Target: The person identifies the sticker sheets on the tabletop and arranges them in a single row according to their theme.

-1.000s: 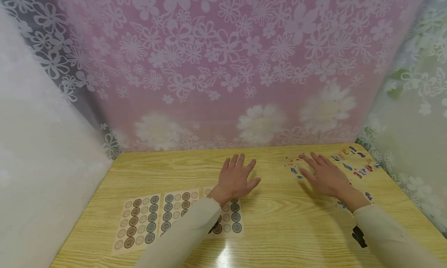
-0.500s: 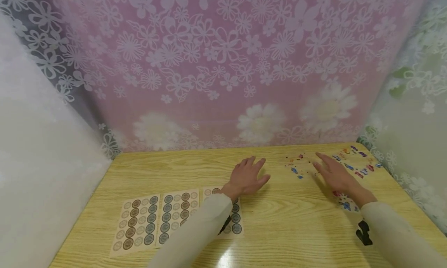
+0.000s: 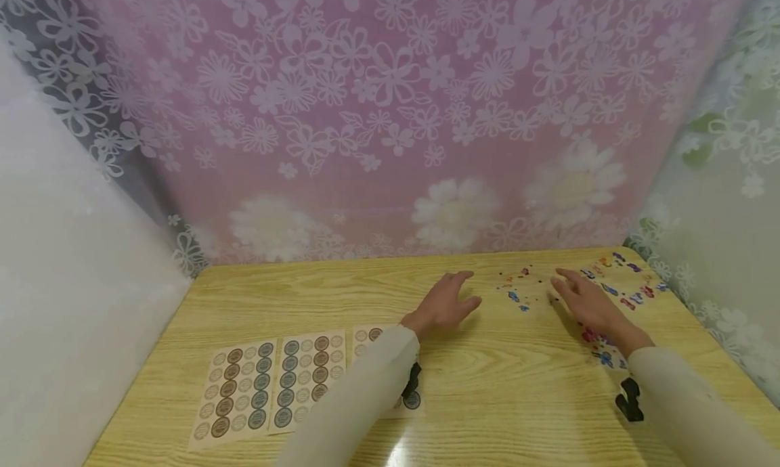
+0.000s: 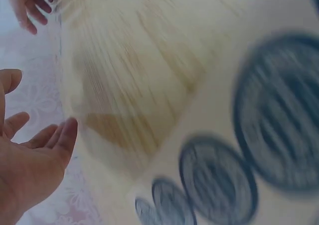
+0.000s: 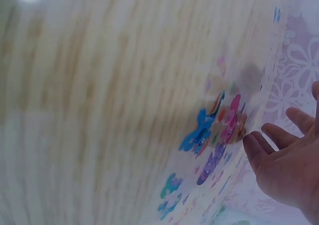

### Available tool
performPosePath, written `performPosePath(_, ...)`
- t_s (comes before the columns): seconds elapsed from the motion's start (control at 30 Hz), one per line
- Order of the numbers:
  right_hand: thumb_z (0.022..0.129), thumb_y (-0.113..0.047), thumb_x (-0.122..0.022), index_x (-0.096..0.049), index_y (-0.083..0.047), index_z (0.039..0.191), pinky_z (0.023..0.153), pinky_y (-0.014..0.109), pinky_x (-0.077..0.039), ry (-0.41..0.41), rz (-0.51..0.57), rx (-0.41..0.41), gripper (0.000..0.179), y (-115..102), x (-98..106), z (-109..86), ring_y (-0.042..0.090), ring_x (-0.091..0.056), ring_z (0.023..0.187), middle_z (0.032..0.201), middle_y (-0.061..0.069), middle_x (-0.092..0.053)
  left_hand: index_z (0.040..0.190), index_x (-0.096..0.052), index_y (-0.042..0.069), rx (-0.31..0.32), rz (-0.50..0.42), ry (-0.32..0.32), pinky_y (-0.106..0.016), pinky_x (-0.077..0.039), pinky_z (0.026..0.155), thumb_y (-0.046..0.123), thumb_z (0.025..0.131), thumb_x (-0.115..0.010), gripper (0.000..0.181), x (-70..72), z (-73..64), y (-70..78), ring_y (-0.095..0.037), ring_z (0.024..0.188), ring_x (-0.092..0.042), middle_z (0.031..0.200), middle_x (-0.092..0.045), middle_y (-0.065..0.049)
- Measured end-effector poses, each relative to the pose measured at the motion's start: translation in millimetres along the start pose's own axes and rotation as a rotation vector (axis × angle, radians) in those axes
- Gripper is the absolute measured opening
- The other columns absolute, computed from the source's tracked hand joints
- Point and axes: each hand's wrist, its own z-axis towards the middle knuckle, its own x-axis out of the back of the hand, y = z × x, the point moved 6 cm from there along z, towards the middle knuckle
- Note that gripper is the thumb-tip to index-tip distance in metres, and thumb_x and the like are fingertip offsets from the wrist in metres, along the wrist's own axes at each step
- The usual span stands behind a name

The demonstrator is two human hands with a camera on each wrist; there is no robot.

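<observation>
My left hand [image 3: 446, 303] hovers above the middle of the wooden table, its fingers relaxed and holding nothing. Below its forearm lie three beige sheets of round stickers, the left sheet [image 3: 244, 386], the middle sheet [image 3: 307, 372] and a partly covered right sheet [image 3: 364, 336]. Over the right side of the table, my right hand [image 3: 591, 308] is raised with loose fingers and nothing in them. Colourful cartoon stickers [image 3: 605, 357] lie under and around it; in the right wrist view a blue figure sticker [image 5: 199, 132] shows on a clear sheet beside the hand [image 5: 291, 170].
More small coloured stickers [image 3: 514, 296] lie between the hands, and others [image 3: 627, 292] spread toward the far right corner. Flowered curtains [image 3: 390, 115] hang behind the table [image 3: 487, 399] and along both sides. Both wrists carry black devices [image 3: 630, 399].
My left hand has moved right and turned partly on its side. My right hand has shifted a little right and also turned, uncovering some stickers. The sheets stay in place.
</observation>
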Motion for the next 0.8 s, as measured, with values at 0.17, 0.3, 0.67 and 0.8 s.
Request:
performPosePath(0.17,0.104,-0.044,-0.025,-0.022,0.009,0.146,0.089,0.068,-0.035,0.011,-0.013,-0.009,0.068,2,2,-1.5,0.057,-0.035,0.120,0.139,0.040,-0.029,0.148,-0.035,0.017,0.034,-0.204,-0.002,-0.038,-0.044,0.095,0.030,0.098,-0.055,0.056,-9.2,6.7,2.3,-0.021,0.124,-0.048,0.142,-0.044,-0.010)
performPosePath(0.3,0.105,-0.043,-0.026,-0.024,0.011,0.145,0.090,0.067,-0.034,0.003,-0.016,-0.012,0.068,2,3,-3.8,0.056,-0.035,0.121,0.140,0.039,-0.029,0.147,-0.037,0.017,0.040,-0.279,-0.005,-0.038,-0.044,0.095,0.027,0.096,-0.059,0.057,-17.1,11.2,7.2,-0.020,0.124,-0.047,0.140,-0.047,-0.011)
performPosePath(0.67,0.105,-0.040,-0.030,-0.028,0.012,0.143,0.092,0.065,-0.034,0.007,0.038,-0.018,0.065,0,2,-5.8,0.055,-0.033,0.122,0.140,0.038,-0.029,0.147,-0.037,0.014,0.075,-0.349,0.006,-0.036,-0.044,0.095,0.020,0.092,-0.064,0.062,-25.1,21.6,14.9,-0.020,0.121,-0.051,0.135,-0.050,-0.011)
performPosePath(0.8,0.105,-0.037,-0.032,-0.031,0.014,0.141,0.092,0.064,-0.035,0.004,0.079,-0.001,0.062,-1,-1,-7.1,0.054,-0.034,0.122,0.139,0.038,-0.030,0.146,-0.037,0.013,0.088,-0.378,0.001,-0.033,-0.046,0.090,0.018,0.091,-0.066,0.063,-27.9,23.8,15.6,-0.014,0.111,-0.055,0.129,-0.054,-0.008)
